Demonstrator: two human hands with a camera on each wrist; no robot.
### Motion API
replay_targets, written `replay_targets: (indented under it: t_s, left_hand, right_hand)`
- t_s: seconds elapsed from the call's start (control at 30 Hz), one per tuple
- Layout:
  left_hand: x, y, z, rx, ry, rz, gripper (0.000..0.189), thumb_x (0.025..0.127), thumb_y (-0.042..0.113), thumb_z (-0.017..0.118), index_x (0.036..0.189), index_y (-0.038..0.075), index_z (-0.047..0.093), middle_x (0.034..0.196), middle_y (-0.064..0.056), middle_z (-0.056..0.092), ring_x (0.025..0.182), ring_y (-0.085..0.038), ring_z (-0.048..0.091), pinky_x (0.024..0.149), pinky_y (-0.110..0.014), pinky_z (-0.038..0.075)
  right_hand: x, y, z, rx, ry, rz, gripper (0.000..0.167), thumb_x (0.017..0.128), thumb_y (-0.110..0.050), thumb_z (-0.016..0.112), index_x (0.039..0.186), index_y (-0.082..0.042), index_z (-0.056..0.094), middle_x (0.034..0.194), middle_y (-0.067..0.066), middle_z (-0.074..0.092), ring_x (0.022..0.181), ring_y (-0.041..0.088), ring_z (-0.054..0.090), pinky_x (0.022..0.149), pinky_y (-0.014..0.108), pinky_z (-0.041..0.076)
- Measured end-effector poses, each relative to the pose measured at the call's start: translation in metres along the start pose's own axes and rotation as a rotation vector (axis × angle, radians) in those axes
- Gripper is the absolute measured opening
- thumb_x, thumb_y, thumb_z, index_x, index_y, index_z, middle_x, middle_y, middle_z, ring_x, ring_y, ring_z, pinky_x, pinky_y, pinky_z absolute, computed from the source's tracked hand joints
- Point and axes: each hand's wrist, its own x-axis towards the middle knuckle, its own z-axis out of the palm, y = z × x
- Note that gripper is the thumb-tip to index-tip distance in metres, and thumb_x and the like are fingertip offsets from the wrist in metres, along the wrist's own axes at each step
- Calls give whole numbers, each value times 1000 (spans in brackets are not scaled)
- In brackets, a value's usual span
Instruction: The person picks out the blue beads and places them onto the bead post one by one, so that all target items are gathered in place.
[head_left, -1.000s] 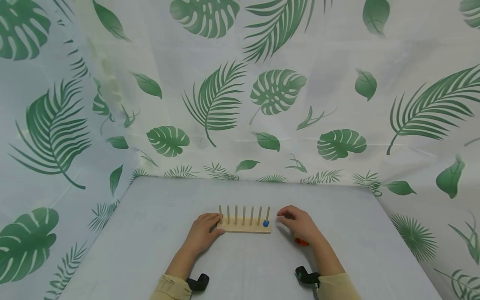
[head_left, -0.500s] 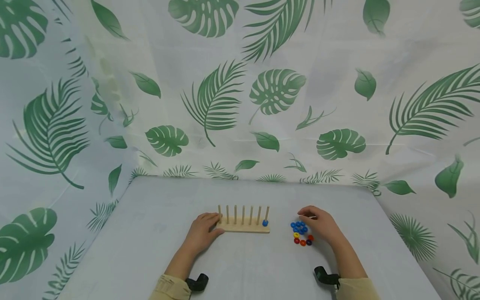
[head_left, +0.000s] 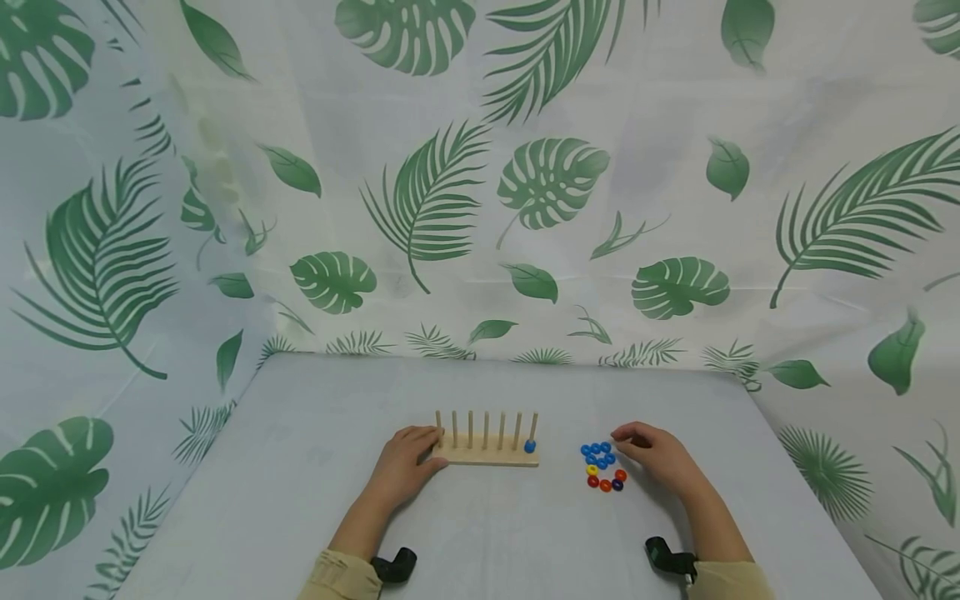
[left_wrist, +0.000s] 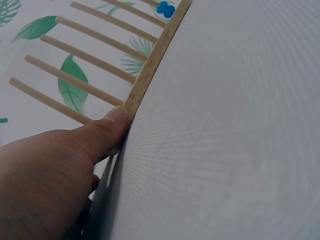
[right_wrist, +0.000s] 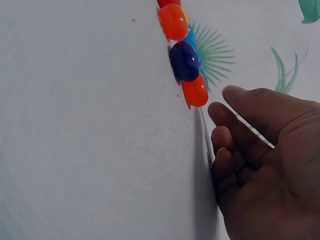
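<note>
A pale wooden peg rack (head_left: 487,457) with several upright pegs stands on the table. My left hand (head_left: 405,462) grips its left end, the thumb (left_wrist: 112,120) on the front edge. Blue on the rightmost peg, low down, looks like one or two blue beads (head_left: 530,447). My right hand (head_left: 660,457) holds nothing; its fingers bend loosely just right of the loose beads. That group has several blue beads (head_left: 592,460), a yellow bead (head_left: 592,471), red and orange beads (head_left: 606,486) and a dark purple bead (right_wrist: 184,61).
The white-covered table (head_left: 487,533) runs back to a leaf-patterned cloth wall (head_left: 450,317). Another such cloth wall (head_left: 172,392) rises along the left side. A black wrist device (head_left: 395,565) sits on the left wrist and another black device (head_left: 667,557) on the right.
My right hand has moved right, from beside the rack's right end to the far side of the loose beads, uncovering them. My left hand has stayed on the rack.
</note>
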Motion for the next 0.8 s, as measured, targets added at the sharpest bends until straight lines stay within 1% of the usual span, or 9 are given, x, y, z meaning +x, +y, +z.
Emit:
replay_targets:
  t_s: [0.1, 0.17, 0.3, 0.4, 0.6, 0.8]
  left_hand:
    - [-1, 0, 0, -4, 1, -1, 55, 90, 39, 71, 136, 11, 61, 139, -3, 61, 134, -32, 49, 112, -51, 40]
    - [-1, 0, 0, -6, 4, 2, 55, 90, 39, 71, 136, 11, 61, 138, -4, 61, 134, -32, 49, 112, -51, 40]
    - [-1, 0, 0, 1, 4, 7, 55, 90, 39, 70, 136, 11, 61, 139, -3, 61, 134, -32, 49, 112, -51, 40]
    - [-1, 0, -1, 1, 5, 8, 55, 90, 39, 70, 136, 11, 61, 139, -4, 61, 134, -32, 49, 112, -51, 40]
    - [-1, 0, 0, 2, 9, 11, 54, 90, 38, 71, 136, 11, 61, 138, -4, 61, 133, -32, 50, 112, -51, 40]
    - [0, -2, 2, 23, 8, 11, 55, 89, 40, 71, 136, 11, 61, 138, -4, 61, 133, -31, 50, 112, -50, 41]
  right_hand:
    - [2, 1, 2, -11, -6, -4, 24, 97, -28, 64, 118, -17, 68, 122, 9, 66, 106, 24, 57, 87, 40, 56]
    - [3, 2, 3, -19, -4, -10, 23, 96, -27, 65, 117, -17, 69, 121, 8, 67, 105, 23, 58, 88, 40, 56]
    - [6, 3, 5, -32, 2, -31, 25, 96, -26, 65, 118, -17, 69, 123, 9, 66, 106, 24, 58, 92, 45, 55]
    - [8, 3, 7, -43, 5, -34, 25, 96, -26, 66, 119, -18, 69, 123, 8, 65, 106, 24, 57, 94, 46, 54]
    - [13, 2, 8, -80, -8, -54, 24, 95, -24, 66, 118, -21, 70, 120, 7, 63, 106, 26, 56, 95, 50, 52]
    - [16, 2, 9, -127, -28, -80, 23, 94, -24, 68, 116, -26, 72, 115, 2, 61, 105, 23, 57, 93, 51, 52]
